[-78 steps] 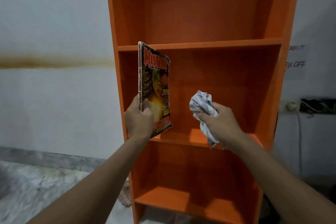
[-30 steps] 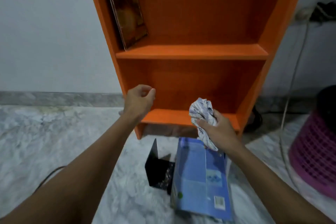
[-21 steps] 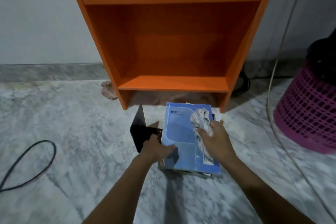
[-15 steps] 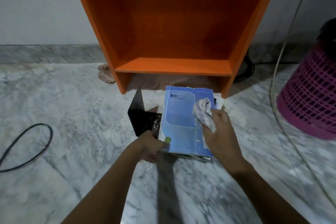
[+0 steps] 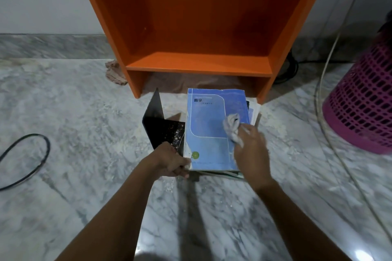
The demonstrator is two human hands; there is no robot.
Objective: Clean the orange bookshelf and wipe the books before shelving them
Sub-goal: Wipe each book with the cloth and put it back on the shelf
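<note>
The orange bookshelf (image 5: 199, 63) stands against the wall, with only its lowest compartment in view and nothing in it. On the marble floor in front of it a blue book (image 5: 209, 131) tops a small stack of books. My left hand (image 5: 169, 162) grips the blue book's near left corner. My right hand (image 5: 251, 147) holds a crumpled white cloth (image 5: 232, 126) pressed on the cover's right side.
A black metal bookend (image 5: 157, 121) stands just left of the stack. A pink perforated basket (image 5: 362, 104) sits at the right, with a white cable (image 5: 324, 95) beside it. A black cable (image 5: 27, 161) loops on the floor at left. A brownish rag (image 5: 114, 72) lies by the shelf's left foot.
I put the magazine on an upper shelf, then looked down at the floor. My left hand dropped to the blue book's corner and my right hand brought the cloth onto its cover.
</note>
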